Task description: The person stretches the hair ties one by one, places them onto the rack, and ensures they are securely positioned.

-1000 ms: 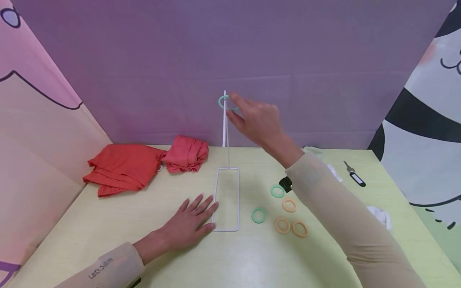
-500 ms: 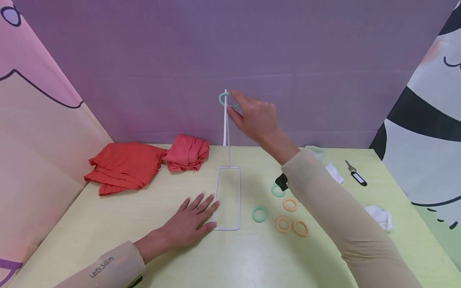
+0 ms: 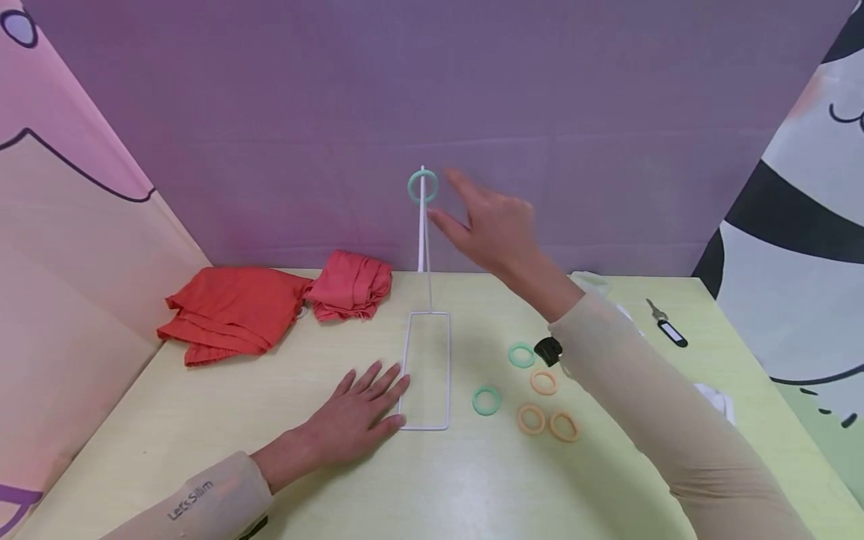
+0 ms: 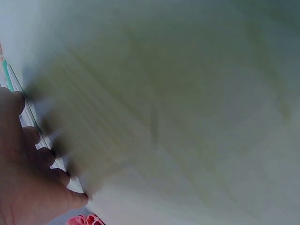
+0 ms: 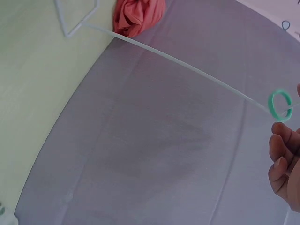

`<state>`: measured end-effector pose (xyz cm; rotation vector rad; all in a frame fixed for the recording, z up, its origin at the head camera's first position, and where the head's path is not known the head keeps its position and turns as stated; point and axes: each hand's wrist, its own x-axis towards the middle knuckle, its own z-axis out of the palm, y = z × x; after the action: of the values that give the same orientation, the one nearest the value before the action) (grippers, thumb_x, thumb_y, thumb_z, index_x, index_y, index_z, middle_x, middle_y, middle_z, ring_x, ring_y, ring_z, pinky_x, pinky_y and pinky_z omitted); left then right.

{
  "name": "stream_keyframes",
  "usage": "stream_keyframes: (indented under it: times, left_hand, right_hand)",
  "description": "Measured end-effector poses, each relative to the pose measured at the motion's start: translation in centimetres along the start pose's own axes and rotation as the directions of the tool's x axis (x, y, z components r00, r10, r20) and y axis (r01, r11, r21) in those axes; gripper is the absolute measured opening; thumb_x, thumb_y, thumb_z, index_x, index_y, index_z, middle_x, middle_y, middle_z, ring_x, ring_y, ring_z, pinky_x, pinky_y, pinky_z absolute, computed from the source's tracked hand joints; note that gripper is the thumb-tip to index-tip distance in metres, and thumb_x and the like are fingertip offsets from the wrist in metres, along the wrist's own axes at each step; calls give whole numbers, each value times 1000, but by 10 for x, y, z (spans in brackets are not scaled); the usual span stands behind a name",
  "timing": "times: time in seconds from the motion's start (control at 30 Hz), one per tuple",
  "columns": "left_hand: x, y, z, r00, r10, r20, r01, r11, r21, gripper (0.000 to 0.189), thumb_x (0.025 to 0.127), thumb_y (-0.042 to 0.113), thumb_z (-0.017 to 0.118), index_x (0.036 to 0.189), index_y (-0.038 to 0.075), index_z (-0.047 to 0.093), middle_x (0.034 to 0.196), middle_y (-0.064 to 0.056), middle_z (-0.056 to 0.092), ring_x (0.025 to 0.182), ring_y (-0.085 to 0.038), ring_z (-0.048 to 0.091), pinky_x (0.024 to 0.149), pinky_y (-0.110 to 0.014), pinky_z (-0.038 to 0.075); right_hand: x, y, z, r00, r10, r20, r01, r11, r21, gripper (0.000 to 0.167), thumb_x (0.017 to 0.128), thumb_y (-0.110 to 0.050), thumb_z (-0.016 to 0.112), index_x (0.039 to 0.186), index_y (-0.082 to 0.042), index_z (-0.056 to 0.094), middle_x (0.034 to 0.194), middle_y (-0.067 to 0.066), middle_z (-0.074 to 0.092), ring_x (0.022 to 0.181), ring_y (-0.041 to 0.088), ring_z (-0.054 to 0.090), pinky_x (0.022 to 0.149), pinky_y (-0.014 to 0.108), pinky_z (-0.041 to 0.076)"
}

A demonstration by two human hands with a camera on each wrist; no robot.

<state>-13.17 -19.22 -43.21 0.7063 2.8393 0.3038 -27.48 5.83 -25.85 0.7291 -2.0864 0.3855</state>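
item: green ring point(image 3: 409, 187), at the top of the white wire stand point(image 3: 421, 240), just left of the right fingers; whether it is fully looped over cannot be told. handling, as judged: light, fairly stiff, smooth, unlikely to break; best pinched by its outer rim.

right hand point(image 3: 499, 225): thumb and forefinger well apart, holding nothing, near the ring; other fingers loosely bent.

left hand point(image 3: 347, 426): fingers straight, slightly spread, tips touching the left side of the stand's base; gripping nothing.

also on the surface point(image 3: 202, 420): two loose green rings point(image 3: 474, 401), three orange rings point(image 3: 530, 406), right of the left fingers, below the right.
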Motion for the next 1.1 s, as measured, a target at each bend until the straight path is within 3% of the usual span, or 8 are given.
stream_keyframes:
  times: [0.2,0.33,0.4,0.53,0.6,0.73,0.93,1.1]
  left_hand:
    - [-2,1,-2,1000,-12,-18,13,1000,12,67,103,55,41,160,25,23,170,-6,15,157,-35,8,122,-65,10]
    - [-3,1,-5,1000,-23,-17,23,1000,6,67,103,56,41,161,27,22,170,-5,15,157,-35,7,122,-65,8]
    - [-3,1,-5,1000,-19,-17,19,1000,0,67,103,56,41,161,26,23,170,-5,16,157,-35,7,122,-66,8]
    - [-3,1,-4,1000,-13,-22,13,1000,-4,67,103,56,42,160,25,23,169,-5,16,157,-33,10,122,-66,8]
    - [-2,1,-3,1000,-9,-23,9,1000,0,68,103,56,42,160,25,23,169,-5,16,157,-32,11,122,-65,8]
    - [-1,1,-3,1000,5,-26,-4,1000,8,69,103,56,42,160,24,24,169,-6,18,157,-31,13,122,-65,9]
    - [0,0,-3,1000,2,-16,-1,1000,16,69,102,57,43,160,25,24,169,-6,19,157,-31,14,122,-64,11]
    - [0,0,-3,1000,0,-10,0,1000,2,69,102,57,44,160,25,24,169,-6,19,157,-31,14,122,-65,11]
  right_hand:
    - [-36,9,-23,994,-52,99,48,998,37,55,91,-47,67,135,-15,60,63,2,64,52,24,58,43,44,43]
    - [-68,15,-35,957,-24,289,10,999,50,51,92,-47,67,132,-16,62,58,-4,58,52,14,55,42,37,40]
    - [-83,18,-41,898,34,439,-68,996,62,54,93,-49,65,137,-19,60,58,-7,56,51,11,51,42,33,36]
    - [-109,24,-47,720,142,679,-228,973,39,58,95,-53,61,145,-24,54,57,-11,54,49,8,46,44,28,34]
    - [-121,28,-47,645,170,745,-273,962,17,59,95,-53,60,146,-24,54,57,-12,55,48,8,47,45,28,34]
    - [-140,36,-45,538,213,816,-301,952,-50,61,94,-56,59,146,-24,53,53,-9,53,50,10,48,44,28,34]
    - [-158,40,-36,435,276,857,-274,947,-166,64,93,-59,58,147,-24,52,60,0,57,60,18,55,46,32,38]
    - [-168,38,-26,401,313,861,-247,942,-227,65,92,-57,62,146,-22,53,86,9,71,80,27,68,50,36,43]
